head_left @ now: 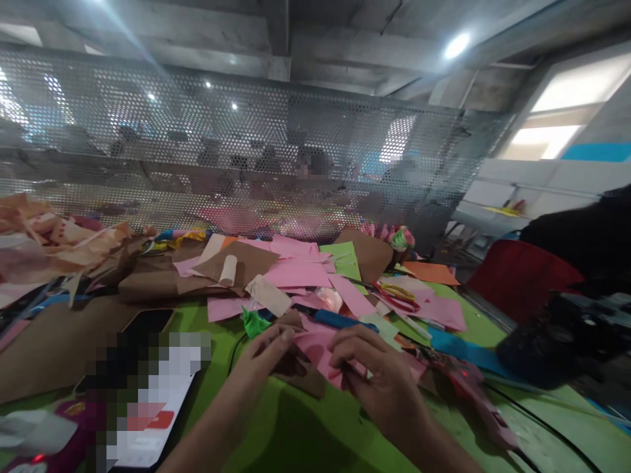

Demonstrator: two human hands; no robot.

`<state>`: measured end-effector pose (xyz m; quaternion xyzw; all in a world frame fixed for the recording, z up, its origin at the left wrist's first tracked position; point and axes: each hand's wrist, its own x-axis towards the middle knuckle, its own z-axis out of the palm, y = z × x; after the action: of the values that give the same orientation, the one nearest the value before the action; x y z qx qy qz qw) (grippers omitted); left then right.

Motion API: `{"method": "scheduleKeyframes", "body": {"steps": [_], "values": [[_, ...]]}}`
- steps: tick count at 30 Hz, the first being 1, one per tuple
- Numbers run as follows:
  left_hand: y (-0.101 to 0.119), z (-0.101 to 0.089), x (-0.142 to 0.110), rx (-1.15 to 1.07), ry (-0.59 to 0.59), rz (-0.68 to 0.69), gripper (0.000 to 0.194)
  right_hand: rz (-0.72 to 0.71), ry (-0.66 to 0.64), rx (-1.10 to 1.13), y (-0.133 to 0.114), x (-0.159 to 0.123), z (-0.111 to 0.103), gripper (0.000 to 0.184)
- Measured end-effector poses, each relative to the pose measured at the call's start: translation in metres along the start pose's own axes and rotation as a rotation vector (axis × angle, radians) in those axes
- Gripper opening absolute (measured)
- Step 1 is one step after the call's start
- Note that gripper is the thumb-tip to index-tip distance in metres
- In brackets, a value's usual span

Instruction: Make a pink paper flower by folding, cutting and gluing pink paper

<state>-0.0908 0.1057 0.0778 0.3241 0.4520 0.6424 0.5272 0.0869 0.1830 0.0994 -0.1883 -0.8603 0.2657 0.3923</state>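
Observation:
Over the front of the green table, my left hand (271, 348) has its fingers curled in beside a piece of brown paper (308, 382), which sticks out below them. My right hand (372, 368) pinches pink paper (318, 348) that spans the gap between both hands. Its fingertips hide part of that paper. Just beyond the hands lies a blue pen-like tool (335, 320). Near my left fingers sits a crumpled green piece (255, 322).
A pink glue gun (478, 397) with a cable lies at right. Red-and-yellow-handled scissors (399, 295) rest among paper scraps. Two phones, one lit (158, 407), lie at left. A perforated metal screen (236, 151) stands behind, a red chair (522, 276) at right.

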Motion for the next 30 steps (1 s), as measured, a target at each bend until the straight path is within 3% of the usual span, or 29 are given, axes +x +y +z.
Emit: {"method": "scheduleKeyframes", "body": {"steps": [5, 9, 12, 15, 20, 26, 30], "values": [[-0.014, -0.006, 0.012, 0.073, 0.062, 0.052, 0.032, -0.017, -0.045, -0.026, 0.000, -0.001, 0.000, 0.022], [-0.017, -0.007, 0.013, 0.223, 0.081, 0.186, 0.019, 0.211, 0.051, 0.127, 0.002, 0.001, -0.004, 0.021], [-0.014, -0.003, 0.008, 0.275, 0.056, 0.210, 0.016, 0.399, -0.013, 0.223, 0.004, 0.002, -0.003, 0.023], [-0.013, 0.002, 0.005, 0.196, 0.008, 0.180, 0.019, 0.463, -0.053, 0.212, 0.008, 0.003, 0.002, 0.020], [-0.017, 0.001, 0.008, 0.089, -0.009, 0.143, 0.022, 0.514, -0.009, 0.249, 0.016, 0.003, 0.006, 0.020], [-0.009, -0.007, 0.010, 0.120, 0.149, 0.165, 0.024, 0.537, 0.118, 0.288, 0.020, 0.007, -0.010, 0.023], [0.000, -0.009, 0.007, 0.100, 0.219, 0.218, 0.025, 0.589, -0.009, 0.277, 0.021, -0.006, -0.019, 0.026]]}}
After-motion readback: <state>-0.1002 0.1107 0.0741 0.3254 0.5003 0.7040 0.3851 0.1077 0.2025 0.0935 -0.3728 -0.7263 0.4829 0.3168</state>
